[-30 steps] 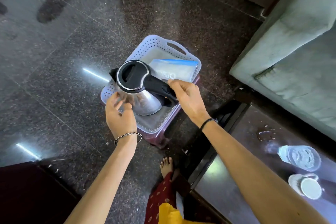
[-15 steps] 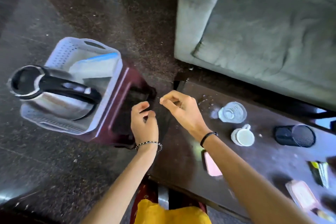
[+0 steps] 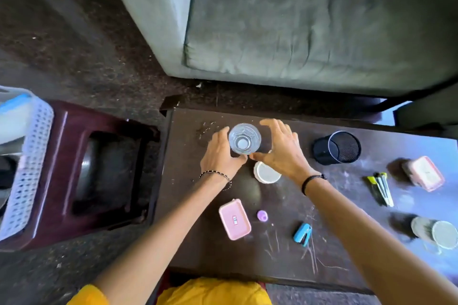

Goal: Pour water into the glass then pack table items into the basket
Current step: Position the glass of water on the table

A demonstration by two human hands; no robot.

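The upright glass (image 3: 244, 138) stands between both open hands, left hand (image 3: 220, 153) touching its side, right hand (image 3: 280, 148) just beside, neither grip closed.

Soft daylight — glare on the table (image 3: 421, 151) at right, edges blurred and bowed by wide-angle distortion.

Bare forearms, no sleeves past elbows. Thin black-and-silver beaded bracelet (image 3: 218, 176) on left wrist. Plain black cord band (image 3: 311, 180) on right wrist. Bright yellow garment (image 3: 213, 291) at bottom centre of frame.
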